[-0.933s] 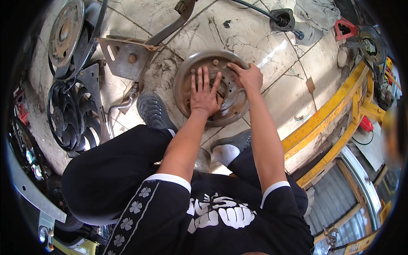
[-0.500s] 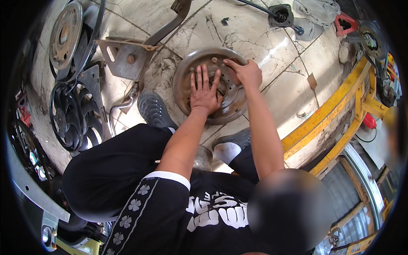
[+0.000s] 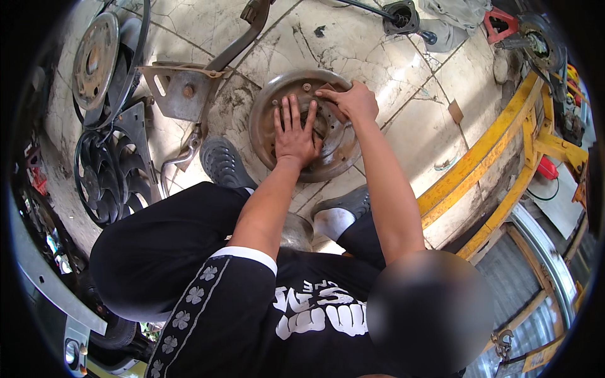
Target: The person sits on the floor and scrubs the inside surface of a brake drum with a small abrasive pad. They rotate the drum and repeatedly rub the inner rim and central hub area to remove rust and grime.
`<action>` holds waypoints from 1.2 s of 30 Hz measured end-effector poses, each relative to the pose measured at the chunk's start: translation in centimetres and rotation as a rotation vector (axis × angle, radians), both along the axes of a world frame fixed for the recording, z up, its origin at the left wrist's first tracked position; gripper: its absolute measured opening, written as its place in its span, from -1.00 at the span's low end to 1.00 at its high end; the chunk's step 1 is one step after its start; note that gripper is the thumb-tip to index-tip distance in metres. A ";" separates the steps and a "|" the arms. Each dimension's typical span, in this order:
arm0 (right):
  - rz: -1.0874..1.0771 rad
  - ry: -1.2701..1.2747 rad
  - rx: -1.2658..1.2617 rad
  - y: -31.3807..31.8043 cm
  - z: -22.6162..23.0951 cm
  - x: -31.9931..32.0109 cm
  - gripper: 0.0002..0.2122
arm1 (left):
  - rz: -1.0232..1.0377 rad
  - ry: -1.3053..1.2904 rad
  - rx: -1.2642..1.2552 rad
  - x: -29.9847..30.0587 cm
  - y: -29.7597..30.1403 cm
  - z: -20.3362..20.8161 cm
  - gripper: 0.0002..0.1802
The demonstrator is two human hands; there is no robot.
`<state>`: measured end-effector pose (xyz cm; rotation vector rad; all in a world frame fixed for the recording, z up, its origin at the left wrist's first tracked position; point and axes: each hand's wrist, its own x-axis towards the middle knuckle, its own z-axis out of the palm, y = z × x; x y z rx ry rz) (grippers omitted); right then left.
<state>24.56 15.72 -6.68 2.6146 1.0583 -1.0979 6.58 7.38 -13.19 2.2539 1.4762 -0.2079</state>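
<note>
A round, rust-stained metal plate (image 3: 265, 142), with a raised rim and holes around its centre, lies on the tiled floor between my feet. My left hand (image 3: 295, 142) rests flat on its left part, palm down, fingers spread and holding nothing. At the upper right of the plate my right hand (image 3: 356, 104) grips a small reddish-brown piece of sandpaper (image 3: 338, 113), pressing it against the metal near the rim. My right thumb reaches inward over the plate, while the fingertips are partly hidden. The middle of the plate is partly covered by my left hand.
A bracket with a pedal arm (image 3: 179, 91) lies left of the plate. Further left are a rusty disc (image 3: 96, 60) and black fan blades (image 3: 104, 173). A yellow metal frame (image 3: 479, 164) stands at right. A brown scrap (image 3: 455, 112) lies on the floor.
My right hand has moved slightly up along the plate's rim with the sandpaper, which now shows above the thumb too. My left hand stays flat on the plate. The whole view has shifted a little.
</note>
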 end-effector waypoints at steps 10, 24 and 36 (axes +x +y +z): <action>0.006 0.229 0.192 -2.3 -5.2 3.5 -0.19 | -0.009 -0.015 -0.009 0.2 -0.1 0.1 0.11; -0.049 0.077 0.100 -1.1 -1.6 0.6 -0.24 | -0.011 0.003 -0.052 0.0 -0.1 0.0 0.09; -0.049 0.074 0.107 -0.8 -2.6 1.1 -0.17 | -0.005 -0.036 -0.052 0.0 -0.2 -0.1 0.14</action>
